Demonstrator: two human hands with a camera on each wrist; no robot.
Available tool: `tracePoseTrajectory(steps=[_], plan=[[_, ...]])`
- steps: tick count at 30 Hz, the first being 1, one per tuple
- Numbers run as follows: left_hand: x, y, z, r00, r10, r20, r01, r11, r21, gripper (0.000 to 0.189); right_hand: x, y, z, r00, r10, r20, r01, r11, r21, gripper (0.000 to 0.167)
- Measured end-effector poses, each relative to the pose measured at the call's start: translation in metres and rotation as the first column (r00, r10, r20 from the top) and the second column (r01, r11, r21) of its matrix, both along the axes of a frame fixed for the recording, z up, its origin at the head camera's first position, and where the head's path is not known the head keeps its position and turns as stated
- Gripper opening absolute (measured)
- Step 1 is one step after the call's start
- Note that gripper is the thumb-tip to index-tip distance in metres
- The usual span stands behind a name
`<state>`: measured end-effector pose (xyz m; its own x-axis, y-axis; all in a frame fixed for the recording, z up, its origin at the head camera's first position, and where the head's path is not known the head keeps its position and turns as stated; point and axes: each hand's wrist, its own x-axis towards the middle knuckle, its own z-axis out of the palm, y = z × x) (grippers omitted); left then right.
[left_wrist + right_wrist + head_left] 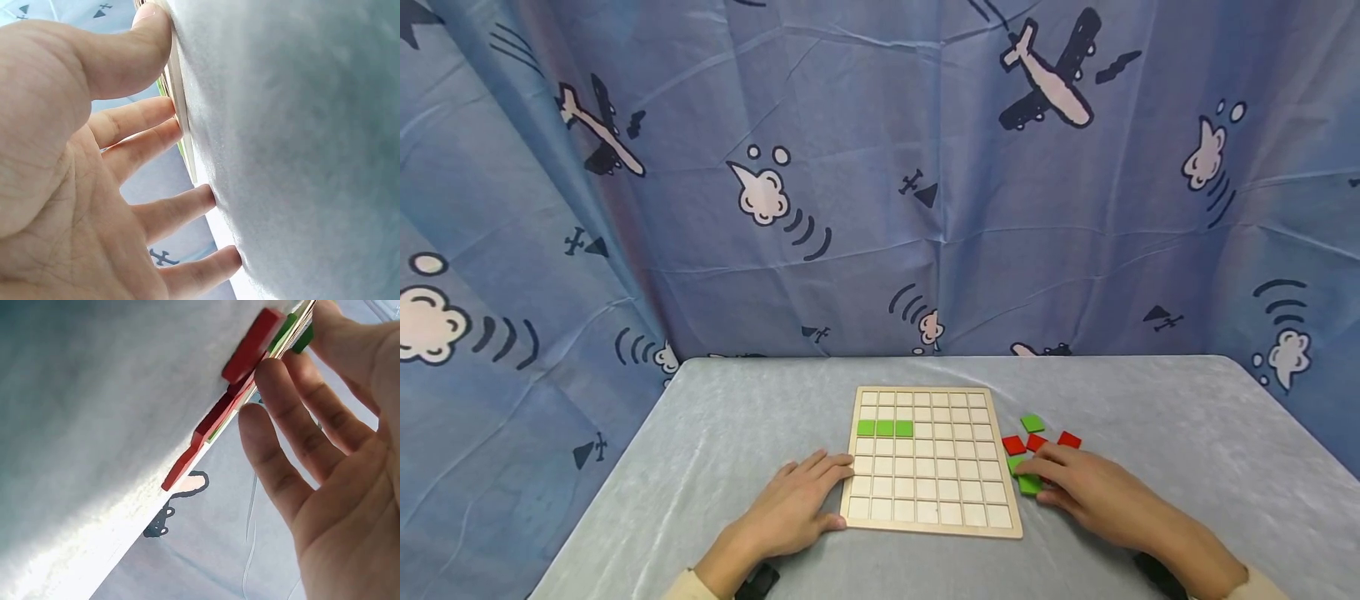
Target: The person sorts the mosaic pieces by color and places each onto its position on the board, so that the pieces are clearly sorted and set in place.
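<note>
Against the board's left edge rests my left hand (796, 507), fingers spread. Right of the board (927, 488), my right hand (1090, 492) pinches a green tile (1029, 485) in a narrow grip; loose red tiles (1013, 445) beyond could scatter if knuckles brush them. Three seated green tiles (885, 428), farther up the board, might shift if it's bumped.

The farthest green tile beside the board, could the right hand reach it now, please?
Probably yes: nothing covers that far green tile, though the right hand seems busy with a nearer green tile.
</note>
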<state>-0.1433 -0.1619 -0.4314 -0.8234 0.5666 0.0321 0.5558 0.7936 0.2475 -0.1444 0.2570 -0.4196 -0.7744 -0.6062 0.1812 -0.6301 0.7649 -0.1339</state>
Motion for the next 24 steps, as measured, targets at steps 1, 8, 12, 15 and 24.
tracePoseTrajectory(steps=[1, 8, 12, 15, 24], plan=[[-0.0001, 0.0, 0.0, 1.0, 0.0, -0.002, 0.0, 1.0, 0.0, 0.059, -0.0002, -0.0004, 0.0, 1.0, 0.0, 0.0, 0.0, 1.0, -0.001, 0.036], [-0.0001, 0.0002, 0.0, 1.0, 0.0, -0.013, 0.0, 1.0, 0.0, 0.059, -0.0012, -0.0016, 0.0, 1.0, 0.009, -0.008, -0.009, 1.0, -0.029, 0.035], [-0.0003, 0.0001, -0.0003, 1.0, -0.001, -0.004, 0.001, 1.0, 0.0, 0.059, -0.0012, -0.0029, -0.0008, 1.0, 0.022, -0.021, -0.023, 0.998, -0.056, 0.035], [-0.0009, 0.0, -0.0002, 1.0, -0.002, 0.007, 0.002, 1.0, -0.001, 0.059, -0.0023, -0.0036, -0.0014, 0.999, 0.029, -0.028, -0.031, 0.997, -0.072, 0.034], [-0.0012, -0.0002, -0.0006, 1.0, 0.0, 0.013, 0.0, 1.0, -0.004, 0.06, -0.0084, -0.0053, -0.0004, 0.998, -0.006, 0.066, 0.01, 0.998, -0.064, 0.031]])
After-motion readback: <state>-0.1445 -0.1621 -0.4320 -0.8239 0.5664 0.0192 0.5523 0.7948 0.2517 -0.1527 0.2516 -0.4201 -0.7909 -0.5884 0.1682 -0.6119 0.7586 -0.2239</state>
